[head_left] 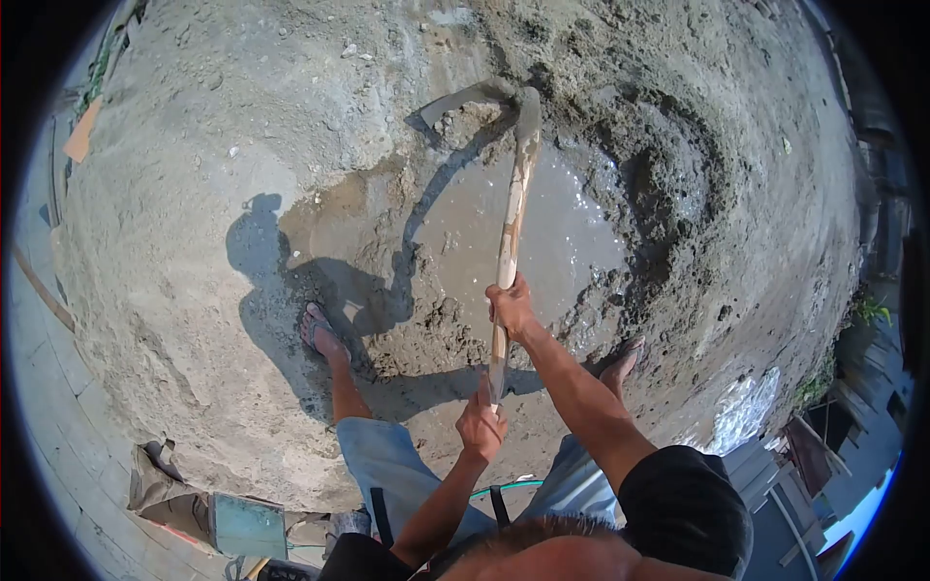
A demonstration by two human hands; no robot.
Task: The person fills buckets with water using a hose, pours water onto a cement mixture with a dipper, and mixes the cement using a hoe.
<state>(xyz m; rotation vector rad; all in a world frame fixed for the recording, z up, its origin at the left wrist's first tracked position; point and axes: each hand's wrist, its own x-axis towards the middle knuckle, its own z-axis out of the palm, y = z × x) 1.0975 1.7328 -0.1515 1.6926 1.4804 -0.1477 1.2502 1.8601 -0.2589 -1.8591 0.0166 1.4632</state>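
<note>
A hoe with a mud-smeared wooden handle (515, 208) reaches forward from my body over a puddle of grey water (557, 232). Its metal blade (450, 105) rests at the far side of the puddle, turned to the left, against a clump of wet soil (472, 126). My right hand (513, 305) is closed around the middle of the handle. Lower down, close to my legs, my left hand (481, 426) grips the handle's near end. Wet mud (668, 184) forms a raised bank along the puddle's right side.
My sandalled feet (323, 329) stand on either side of the near mud. Dry sandy soil (174, 261) spreads around, with my shadow (266, 257) on the left. A glassy rectangular box (249, 526) lies at the lower left. Crumpled shiny sheeting (744, 412) is at the right.
</note>
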